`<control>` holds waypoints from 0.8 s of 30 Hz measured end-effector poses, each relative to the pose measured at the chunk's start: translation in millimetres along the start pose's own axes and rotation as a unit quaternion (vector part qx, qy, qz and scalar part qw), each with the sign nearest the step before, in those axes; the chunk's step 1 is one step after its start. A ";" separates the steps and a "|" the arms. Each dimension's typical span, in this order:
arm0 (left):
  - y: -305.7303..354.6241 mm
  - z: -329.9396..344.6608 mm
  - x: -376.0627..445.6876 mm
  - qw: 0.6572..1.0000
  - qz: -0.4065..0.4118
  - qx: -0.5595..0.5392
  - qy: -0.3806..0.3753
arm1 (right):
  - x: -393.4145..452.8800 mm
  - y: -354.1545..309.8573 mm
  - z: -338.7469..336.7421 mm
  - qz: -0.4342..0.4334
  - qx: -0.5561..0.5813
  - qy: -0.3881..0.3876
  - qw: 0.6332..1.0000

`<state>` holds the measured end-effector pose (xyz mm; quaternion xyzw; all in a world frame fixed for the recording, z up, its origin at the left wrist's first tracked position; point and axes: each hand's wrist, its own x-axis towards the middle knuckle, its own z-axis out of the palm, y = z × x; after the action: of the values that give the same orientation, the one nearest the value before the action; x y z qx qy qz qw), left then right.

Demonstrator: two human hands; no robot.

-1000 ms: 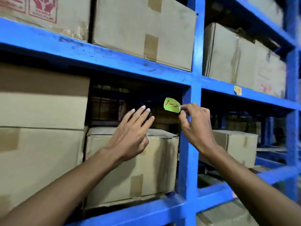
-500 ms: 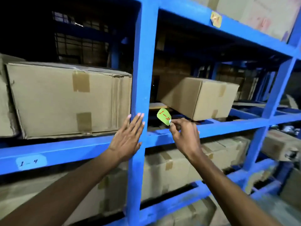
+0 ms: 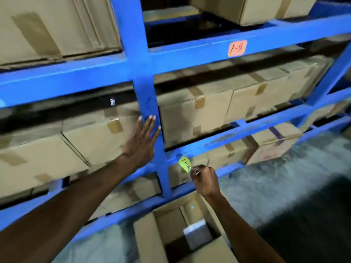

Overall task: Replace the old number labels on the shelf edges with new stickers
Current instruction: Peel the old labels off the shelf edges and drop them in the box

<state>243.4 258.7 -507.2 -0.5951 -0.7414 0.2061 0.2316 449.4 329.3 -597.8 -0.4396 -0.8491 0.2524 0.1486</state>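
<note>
Green paper sticker (image 3: 184, 163), small and marked in red handwriting, is hanging in the air just in front of the lower blue metal shelf beam (image 3: 237, 134), close to where that beam is meeting the blue metal upright post (image 3: 146, 95); whether it is touching the beam cannot be told. It is being pinched at its lower right corner between the thumb and fingertips of the right hand (image 3: 205, 180), whose other fingers are curling in toward the palm. The left hand (image 3: 141, 141) is lying flat against the upright post, fingers straight and pressed close together, pale nails pointing up. Higher up, an orange rectangular paper label (image 3: 237, 48) reading "1-5" is sitting stuck on the face of the upper blue shelf beam (image 3: 190, 54). Taped brown cardboard boxes (image 3: 195, 111) are filling the shelf bays on both sides of the post. Below the hands, an open-topped brown cardboard carton (image 3: 150, 240) is standing on the grey floor (image 3: 284, 177), with a pale blurred object (image 3: 197, 232) lying inside it.
</note>
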 end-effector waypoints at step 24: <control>17.9 40.8 7.7 0.999 0.006 0.034 0.030 | -18.1 67.5 117.8 0.270 0.047 -0.221 0.936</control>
<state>232.1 268.7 -549.8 -0.5974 -0.7228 0.2148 0.2730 449.3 312.2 -733.6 -0.5779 -0.6971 0.4135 -0.0954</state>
